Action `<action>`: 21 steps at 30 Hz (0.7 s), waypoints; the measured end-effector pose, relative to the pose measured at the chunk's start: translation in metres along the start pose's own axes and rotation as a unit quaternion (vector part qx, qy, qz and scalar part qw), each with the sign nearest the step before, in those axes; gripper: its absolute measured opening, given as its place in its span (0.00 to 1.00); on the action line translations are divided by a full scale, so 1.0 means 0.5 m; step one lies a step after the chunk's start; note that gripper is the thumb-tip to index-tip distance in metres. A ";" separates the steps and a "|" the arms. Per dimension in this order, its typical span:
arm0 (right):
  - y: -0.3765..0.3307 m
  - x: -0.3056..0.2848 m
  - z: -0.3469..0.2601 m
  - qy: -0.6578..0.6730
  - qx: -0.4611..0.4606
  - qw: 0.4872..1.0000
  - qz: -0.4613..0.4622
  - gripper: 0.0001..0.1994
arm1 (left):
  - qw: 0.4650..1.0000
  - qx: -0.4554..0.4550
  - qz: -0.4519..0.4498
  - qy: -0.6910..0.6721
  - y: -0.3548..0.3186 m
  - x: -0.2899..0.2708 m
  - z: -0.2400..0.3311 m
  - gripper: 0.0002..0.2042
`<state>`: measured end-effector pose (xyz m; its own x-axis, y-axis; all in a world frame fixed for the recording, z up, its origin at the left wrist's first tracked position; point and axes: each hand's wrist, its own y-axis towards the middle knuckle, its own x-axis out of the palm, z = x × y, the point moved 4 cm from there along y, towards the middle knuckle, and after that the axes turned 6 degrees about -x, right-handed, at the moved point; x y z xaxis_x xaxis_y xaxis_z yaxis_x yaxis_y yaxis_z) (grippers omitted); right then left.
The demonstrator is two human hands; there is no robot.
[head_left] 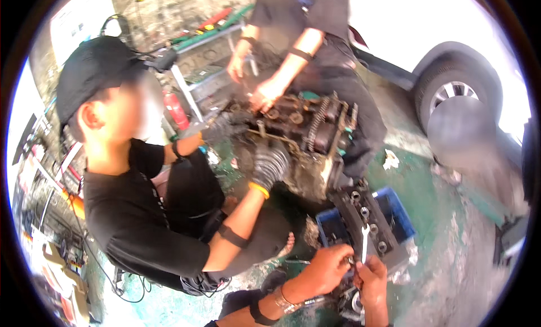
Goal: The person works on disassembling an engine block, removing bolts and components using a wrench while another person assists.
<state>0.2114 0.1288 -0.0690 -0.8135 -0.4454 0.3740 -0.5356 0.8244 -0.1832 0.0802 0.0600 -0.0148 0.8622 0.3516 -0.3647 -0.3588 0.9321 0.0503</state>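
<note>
My right hand [372, 277] is closed around a silver open-end wrench [365, 242], its forked end sticking up past the thumb. Just left of it, my left hand [328, 269] has its fingers pinched together on something small, which they mostly hide. Both hands are close together beside a long dark grey engine cover [367, 221] with a row of round holes. That cover lies across a blue plastic crate [401, 213]. Below my hands are dark metal parts [350, 305], partly covered by them.
Ahead, a dirty engine [298, 124] is handled by a gloved person [152, 214] in a black cap at left and a bare-handed person [315, 39] opposite. A parked white car's wheel [448, 96] stands at right. A red cylinder [176, 110] is near a metal rack [189, 90].
</note>
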 end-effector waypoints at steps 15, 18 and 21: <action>0.003 -0.011 -0.038 0.173 0.003 0.985 -0.025 0.04 | 0.974 -0.117 -0.006 -0.194 -0.002 0.019 -0.019 0.08; 0.000 -0.012 -0.034 0.184 -0.004 0.982 -0.046 0.05 | 0.975 -0.118 0.002 -0.188 -0.009 0.023 -0.014 0.08; -0.002 -0.011 -0.034 0.184 -0.014 0.981 -0.059 0.05 | 0.977 -0.095 0.003 -0.192 -0.012 0.022 -0.012 0.08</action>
<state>0.2202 0.1360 -0.0553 -0.6067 -0.3849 0.6955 -0.6099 0.7865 -0.0967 0.0896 0.0578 -0.0247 0.9174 0.3978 0.0119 -0.3927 0.9096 -0.1360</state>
